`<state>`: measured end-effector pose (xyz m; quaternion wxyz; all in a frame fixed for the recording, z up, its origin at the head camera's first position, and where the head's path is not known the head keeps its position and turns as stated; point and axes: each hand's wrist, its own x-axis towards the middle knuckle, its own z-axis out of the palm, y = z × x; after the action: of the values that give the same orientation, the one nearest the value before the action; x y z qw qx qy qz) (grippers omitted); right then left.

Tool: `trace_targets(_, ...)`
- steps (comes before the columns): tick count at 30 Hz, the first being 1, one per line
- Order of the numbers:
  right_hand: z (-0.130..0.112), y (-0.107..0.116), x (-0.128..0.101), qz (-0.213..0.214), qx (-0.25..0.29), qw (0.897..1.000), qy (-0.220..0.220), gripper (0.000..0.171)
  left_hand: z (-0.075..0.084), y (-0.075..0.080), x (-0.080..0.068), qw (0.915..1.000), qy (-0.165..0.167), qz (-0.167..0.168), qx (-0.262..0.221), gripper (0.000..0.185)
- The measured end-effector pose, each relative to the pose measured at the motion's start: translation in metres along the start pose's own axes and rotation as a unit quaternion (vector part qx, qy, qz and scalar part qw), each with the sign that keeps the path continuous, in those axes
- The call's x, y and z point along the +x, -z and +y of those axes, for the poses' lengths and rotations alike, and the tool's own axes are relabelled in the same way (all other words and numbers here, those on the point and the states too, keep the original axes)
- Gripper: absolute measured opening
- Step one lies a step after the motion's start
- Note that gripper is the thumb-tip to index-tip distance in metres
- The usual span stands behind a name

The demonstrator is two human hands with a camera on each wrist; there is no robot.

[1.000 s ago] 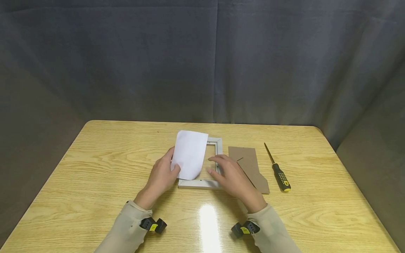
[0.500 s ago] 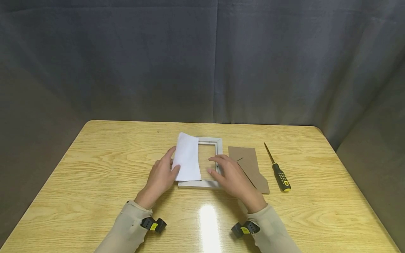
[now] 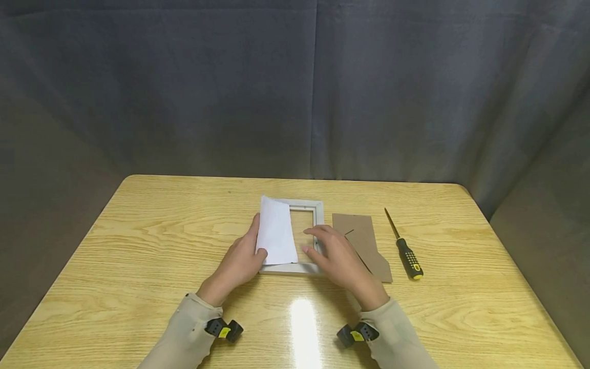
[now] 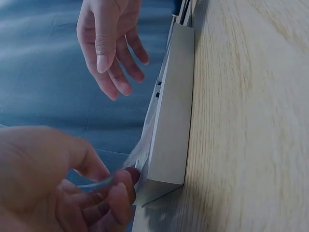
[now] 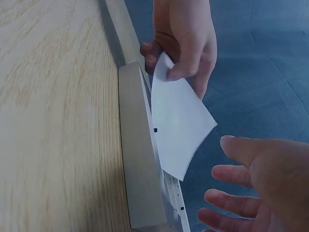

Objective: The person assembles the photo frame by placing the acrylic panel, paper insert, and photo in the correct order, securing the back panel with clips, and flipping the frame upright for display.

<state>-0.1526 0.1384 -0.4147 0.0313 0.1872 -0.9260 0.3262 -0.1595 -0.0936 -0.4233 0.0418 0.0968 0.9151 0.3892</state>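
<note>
A pale grey picture frame (image 3: 305, 206) lies face down on the wooden table (image 3: 138, 246). My left hand (image 3: 256, 246) pinches a white sheet of paper (image 3: 276, 237) by its near left edge and holds it tilted over the frame's left half. In the right wrist view the paper (image 5: 178, 125) slants up off the frame (image 5: 137, 164), pinched by the left hand (image 5: 186, 43). My right hand (image 3: 308, 241) hovers open over the frame's right side with its fingers spread, holding nothing. The left wrist view shows my left fingers (image 4: 116, 193) at the frame's (image 4: 171, 111) near corner.
A brown cardboard backing (image 3: 361, 238) lies flat just right of the frame, partly under my right hand. A screwdriver (image 3: 406, 252) with a black and yellow handle lies further right. A grey curtain (image 3: 295, 87) hangs behind the table.
The paper has swung left and down from a raised, wider spread to a narrower tilt over the frame's left half. My left hand has shifted slightly towards the frame. The right hand has stayed put.
</note>
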Motion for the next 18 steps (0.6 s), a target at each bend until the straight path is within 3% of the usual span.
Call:
trace_targets(8, -0.0009, 0.0018, -0.0002, -0.002, 0.003, 1.000, -0.005, 0.039, -0.0003, -0.0007, 0.0024, 0.9997, -0.019, 0.017, 0.001, 0.072)
trace_targets(18, 0.0002, 0.0009, -0.0002, 0.000, 0.000, 1.000, -0.003, 0.040, 0.0016, -0.0018, 0.0022, 0.9996, -0.019, 0.022, 0.004, 0.072)
